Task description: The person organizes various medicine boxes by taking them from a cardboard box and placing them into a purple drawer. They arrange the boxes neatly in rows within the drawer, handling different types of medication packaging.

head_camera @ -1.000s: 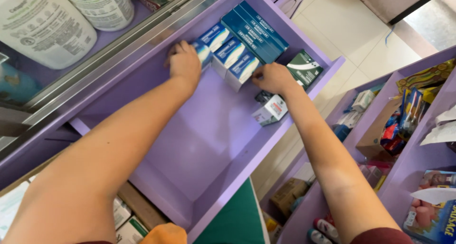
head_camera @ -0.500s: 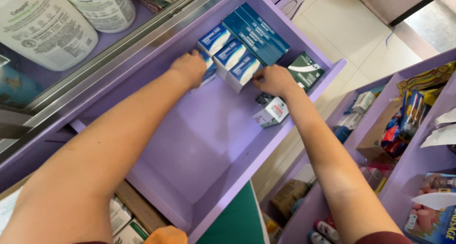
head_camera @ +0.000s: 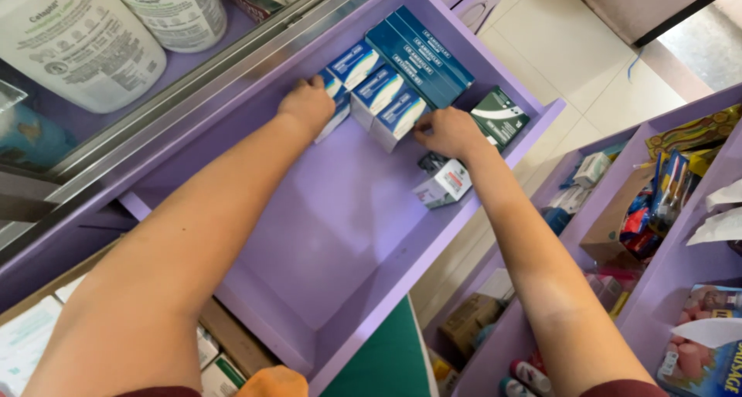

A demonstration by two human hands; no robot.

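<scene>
1. The open purple drawer [head_camera: 325,235] holds everything; its place in view is unchanged from a moment ago.
2. Dark blue cartons [head_camera: 421,53] lie flat at the far end.
3. A row of blue-and-white boxes [head_camera: 379,95] sits beside them.
4. The left hand [head_camera: 308,107] has slid down onto the row's near end, fingers curled on a box.
5. The right hand [head_camera: 448,132] touches the outermost box, fingers bent together.

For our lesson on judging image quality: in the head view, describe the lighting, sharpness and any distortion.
Head view: even daylight, brightest on the floor tiles; soft shadow under the left hand on the purple drawer; blue-and-white boxes sharp; wide-angle stretch enlarges the near forearms.
</scene>
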